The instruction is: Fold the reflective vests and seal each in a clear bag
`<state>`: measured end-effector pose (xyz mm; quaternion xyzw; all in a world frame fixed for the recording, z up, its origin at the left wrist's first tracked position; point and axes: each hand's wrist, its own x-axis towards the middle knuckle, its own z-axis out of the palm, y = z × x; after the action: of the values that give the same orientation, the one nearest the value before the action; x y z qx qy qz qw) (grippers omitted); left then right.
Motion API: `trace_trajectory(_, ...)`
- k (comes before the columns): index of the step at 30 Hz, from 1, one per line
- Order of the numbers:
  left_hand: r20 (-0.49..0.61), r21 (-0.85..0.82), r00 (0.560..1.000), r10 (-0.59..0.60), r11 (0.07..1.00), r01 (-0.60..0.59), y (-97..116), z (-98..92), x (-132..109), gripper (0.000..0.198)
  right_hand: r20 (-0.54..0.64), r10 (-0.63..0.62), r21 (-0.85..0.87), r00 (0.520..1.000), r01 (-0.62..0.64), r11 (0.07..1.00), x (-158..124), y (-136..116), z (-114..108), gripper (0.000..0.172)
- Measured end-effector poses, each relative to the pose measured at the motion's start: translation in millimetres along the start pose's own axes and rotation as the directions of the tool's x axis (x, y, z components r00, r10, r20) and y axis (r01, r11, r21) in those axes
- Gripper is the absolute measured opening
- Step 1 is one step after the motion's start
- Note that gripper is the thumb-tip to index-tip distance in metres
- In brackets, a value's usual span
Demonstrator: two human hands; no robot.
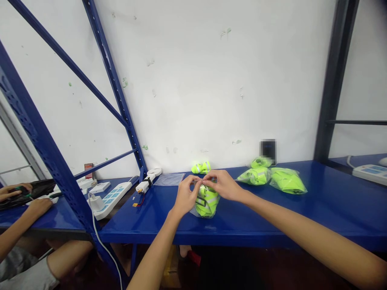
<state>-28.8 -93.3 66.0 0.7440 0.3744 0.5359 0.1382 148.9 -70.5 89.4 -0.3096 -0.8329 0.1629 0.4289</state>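
A clear plastic bag with a folded yellow-green reflective item inside stands on the blue table near its front edge. My left hand pinches the top edge of this bag from the left. From the right, my right hand pinches the same edge, its fingertips close to those of the left. Behind my hands, a loose yellow-green roll with silver stripes lies by the wall. Further right are more bagged yellow-green items, one of them lying flatter.
A flat clear bag, a white device with wires and a small white fan lie to the left. Beyond the blue rack post are a power strip and another person's hands. A dark pixelated object leans on the wall.
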Motion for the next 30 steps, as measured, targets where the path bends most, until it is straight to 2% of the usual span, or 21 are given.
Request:
trace_trajectory(6, 0.062, 0.125, 0.995, 0.079, 0.988, -0.086, 10, -11.4, 3, 0.018, -0.006, -0.035, -0.067, 0.999, 0.034, 0.997, -1, -6, 3, 0.017)
trace_trajectory(9, 0.140, 0.190, 0.985, 0.104, 0.973, -0.130, 14, -19.1, 4, 0.017, -0.005, -0.055, -0.129, 0.998, 0.054, 0.990, -2, -10, 4, 0.018)
trace_trajectory(12, 0.247, 0.274, 0.962, 0.117, 0.944, -0.185, 17, -30.0, 6, 0.017, 0.040, -0.063, -0.115, 0.997, 0.067, 0.991, -2, -12, 0, 0.016)
trace_trajectory(15, 0.309, 0.332, 0.947, 0.087, 0.923, -0.193, 21, -40.9, 7, 0.020, 0.133, -0.064, -0.058, 0.989, 0.072, 0.996, -1, -13, -8, 0.014)
trace_trajectory(18, 0.339, 0.363, 0.941, 0.021, 0.919, -0.152, 23, -48.5, 7, 0.023, 0.185, -0.094, -0.097, 0.978, 0.113, 0.989, -3, -12, -15, 0.014)
trace_trajectory(22, 0.370, 0.400, 0.928, -0.036, 0.908, -0.125, 24, -54.9, 8, 0.023, 0.219, -0.137, -0.153, 0.966, 0.173, 0.973, -9, -8, -21, 0.032)
trace_trajectory(26, 0.422, 0.439, 0.905, -0.047, 0.885, -0.158, 32, -60.9, 9, 0.026, 0.191, -0.073, -0.161, 0.979, 0.105, 0.981, -16, -2, -28, 0.042)
trace_trajectory(30, 0.500, 0.503, 0.866, -0.033, 0.825, -0.258, 43, -60.0, 13, 0.036, 0.197, 0.011, -0.119, 0.980, 0.013, 0.993, -19, 1, -33, 0.029)
